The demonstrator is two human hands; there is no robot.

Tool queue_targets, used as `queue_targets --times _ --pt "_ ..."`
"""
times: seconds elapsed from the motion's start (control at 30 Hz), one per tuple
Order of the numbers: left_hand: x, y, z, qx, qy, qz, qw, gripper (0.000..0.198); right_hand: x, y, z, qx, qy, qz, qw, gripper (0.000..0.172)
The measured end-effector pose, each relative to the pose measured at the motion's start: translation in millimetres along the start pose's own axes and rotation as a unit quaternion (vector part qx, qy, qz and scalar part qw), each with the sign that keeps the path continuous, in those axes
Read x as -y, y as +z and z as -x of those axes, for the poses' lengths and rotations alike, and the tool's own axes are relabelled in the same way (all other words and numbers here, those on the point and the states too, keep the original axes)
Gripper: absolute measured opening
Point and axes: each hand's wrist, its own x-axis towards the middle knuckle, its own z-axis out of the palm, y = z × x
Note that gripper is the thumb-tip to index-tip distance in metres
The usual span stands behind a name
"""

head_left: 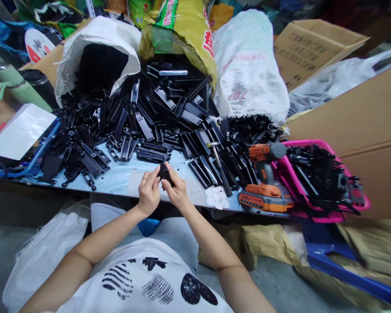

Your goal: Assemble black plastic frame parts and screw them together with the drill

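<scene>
Between my two hands, at the front edge of the table, is a small black part (165, 173). The fingers of my left hand (149, 191) are closed on its left side. My right hand (177, 189) grips the same part from the right, fingers bent round it. The part's lower side is hidden by my fingers. Just beyond my hands lie black plastic pieces (153, 152) on the light blue tabletop (120, 176). A hammer (220, 167) rests among long black pieces to the right, near some white round discs (217, 198).
An orange cordless drill (263, 195) stands right of the hammer, beside a pink basket (366, 202) of black parts. Open sacks, one white (130, 39) and one yellow (195, 26), spill black parts across the back. A blue tray (41, 158) sits at the left.
</scene>
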Motion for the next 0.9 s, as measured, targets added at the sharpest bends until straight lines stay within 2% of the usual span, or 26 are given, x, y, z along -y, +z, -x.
queue_targets --times 0.1,0.27,0.47,0.53,0.63,0.7,0.73,0.77,0.83,0.9 --pt "4.9 -6.8 -4.3 0.044 0.050 0.014 0.998 0.033 3.4 -0.1 0.0 -0.002 -0.036 0.023 0.999 0.056" --pt "2.9 -10.6 -15.7 -0.005 0.041 0.010 0.999 0.035 10.4 -1.4 -6.8 -0.007 -0.039 0.030 0.999 0.061" --pt "6.4 -20.0 -31.2 0.114 0.069 0.034 0.990 0.038 14.5 -5.6 -2.6 -0.004 0.014 0.026 1.000 0.067" --pt "11.0 -16.0 -22.4 0.107 0.032 0.031 0.993 0.038 11.6 -2.9 -1.2 0.016 0.023 0.015 0.999 0.066" --pt "21.8 -6.8 3.1 0.077 -0.104 0.030 0.991 0.042 -1.3 -4.9 -7.8 0.112 0.020 0.037 0.993 0.059" --pt "30.9 -5.3 16.9 0.102 -0.169 -0.003 0.980 0.045 -18.0 -19.5 -21.9 0.169 0.000 0.111 0.979 0.054" --pt "35.2 -6.6 19.8 0.130 -0.172 -0.040 0.976 0.047 -28.9 -32.3 -32.2 0.173 -0.009 0.160 0.972 0.051" --pt "39.0 -8.5 19.5 0.165 -0.150 -0.086 0.971 0.047 -41.1 -48.5 -44.8 0.154 -0.011 0.211 0.965 0.049" --pt "44.0 -11.7 10.4 0.255 -0.052 -0.164 0.951 0.046 -68.6 -88.4 -75.6 0.073 0.013 0.303 0.950 0.042" --pt "45.8 -9.5 -5.3 0.360 0.062 -0.185 0.912 0.044 -97.9 -131.6 -110.6 -0.012 0.072 0.383 0.921 0.038"
